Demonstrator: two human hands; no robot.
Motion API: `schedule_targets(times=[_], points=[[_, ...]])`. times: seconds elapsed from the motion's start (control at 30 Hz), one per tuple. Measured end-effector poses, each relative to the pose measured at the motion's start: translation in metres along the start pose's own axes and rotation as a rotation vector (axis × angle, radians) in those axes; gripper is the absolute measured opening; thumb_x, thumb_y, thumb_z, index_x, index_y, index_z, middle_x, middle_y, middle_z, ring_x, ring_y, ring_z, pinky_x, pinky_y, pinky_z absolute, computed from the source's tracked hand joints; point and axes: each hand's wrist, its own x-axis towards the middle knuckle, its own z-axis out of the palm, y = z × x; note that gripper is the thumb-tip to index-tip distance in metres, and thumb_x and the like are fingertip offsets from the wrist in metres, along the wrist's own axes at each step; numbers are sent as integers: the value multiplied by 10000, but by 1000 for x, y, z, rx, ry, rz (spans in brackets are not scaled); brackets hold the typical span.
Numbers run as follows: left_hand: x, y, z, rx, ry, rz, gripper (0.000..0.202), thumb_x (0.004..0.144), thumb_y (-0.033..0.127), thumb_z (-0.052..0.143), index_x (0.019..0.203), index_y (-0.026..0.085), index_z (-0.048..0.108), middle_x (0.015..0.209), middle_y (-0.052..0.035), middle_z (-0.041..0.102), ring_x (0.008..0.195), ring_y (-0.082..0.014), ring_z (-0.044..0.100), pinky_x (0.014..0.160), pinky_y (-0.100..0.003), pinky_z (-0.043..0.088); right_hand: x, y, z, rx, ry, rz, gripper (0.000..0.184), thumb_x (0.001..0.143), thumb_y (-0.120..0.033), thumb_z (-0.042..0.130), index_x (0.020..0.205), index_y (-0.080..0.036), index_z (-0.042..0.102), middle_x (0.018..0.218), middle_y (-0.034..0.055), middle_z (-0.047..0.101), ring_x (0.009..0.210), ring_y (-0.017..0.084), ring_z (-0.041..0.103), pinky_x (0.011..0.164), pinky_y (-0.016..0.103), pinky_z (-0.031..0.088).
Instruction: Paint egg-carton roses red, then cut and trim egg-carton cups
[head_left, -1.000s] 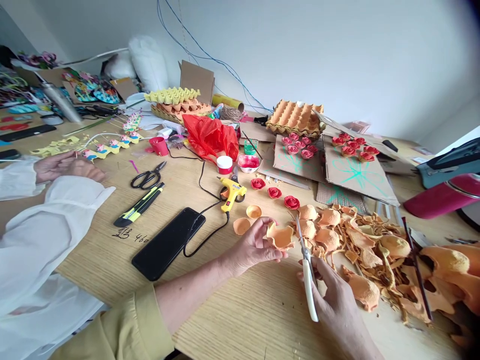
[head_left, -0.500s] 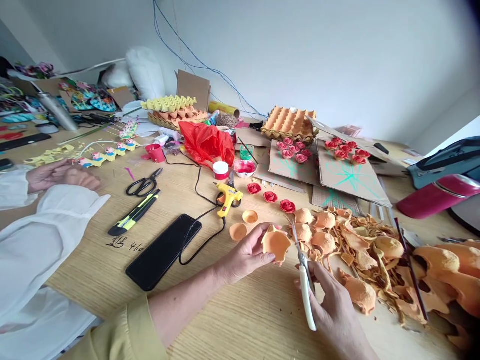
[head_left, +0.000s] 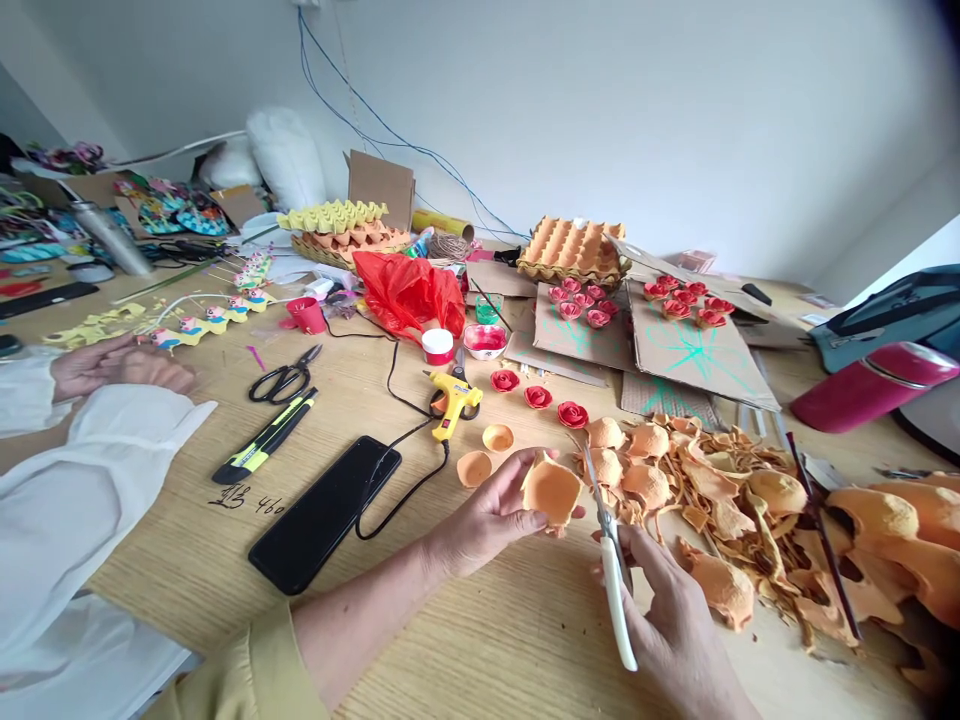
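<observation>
My left hand [head_left: 495, 515] pinches an orange egg-carton cup [head_left: 551, 492] with a ragged rim, its hollow side facing me. White-handled scissors [head_left: 613, 575] sit in my right hand [head_left: 667, 610], their blades pointing up and away just right of the cup, apart from it. Two trimmed cups [head_left: 475, 469] lie beyond my left hand. Past the scissors stand several uncut cups [head_left: 646, 487] beside a heap of orange carton scraps [head_left: 712, 470]. Three red paper roses [head_left: 538, 397] rest in a slanting row behind the cups.
A yellow glue gun [head_left: 450, 400], a black phone [head_left: 322, 515], a utility knife [head_left: 266, 437] and black scissors [head_left: 285, 378] lie to the left. Cardboard sheets [head_left: 694, 360] bear more roses. At the far left are another person's hands [head_left: 124, 368]. A red bottle [head_left: 874, 385] lies right.
The cup has turned slightly in my left hand. My right hand and the scissors have barely moved. The whole view has shifted a little.
</observation>
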Motion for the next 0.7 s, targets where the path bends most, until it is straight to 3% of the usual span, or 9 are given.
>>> schedule_targets(times=[0.1,0.27,0.47,0.6,0.7], points=[[0,0,-1,-90,54,-45,533,897,237,757,1366,366,538,1321,-41,585,1130,-244,716,874,-303,529,0,-1,0,-29,1,-29,190,983,-381,542,855,-242,561,760,-16,589,678,161,559,621,265,490],[2,-3,-5,-131,127,-7,489,868,208,782,1306,330,601,1309,-43,614,1087,-235,727,878,-329,545,2,-2,1,-127,13,-108,131,975,-368,552,922,-250,572,828,-6,642,732,184,603,697,306,490],[2,-3,-4,-147,96,-54,439,850,303,815,1256,303,647,1269,-51,652,1105,-233,719,824,-265,521,2,0,2,-179,12,-99,140,976,-380,549,923,-251,559,820,-6,637,736,196,595,703,325,465],[1,-2,-1,42,128,-6,486,837,295,821,1283,287,629,1294,-63,634,1131,-215,673,881,-285,537,1,0,1,-147,13,-78,132,975,-377,541,938,-254,569,839,0,647,756,198,602,718,326,474],[1,-4,1,366,160,92,553,842,276,798,1358,257,599,1308,-94,610,1166,-225,624,960,-330,546,1,-2,0,-106,43,-52,167,973,-402,538,911,-250,573,826,7,653,740,195,604,700,318,480]])
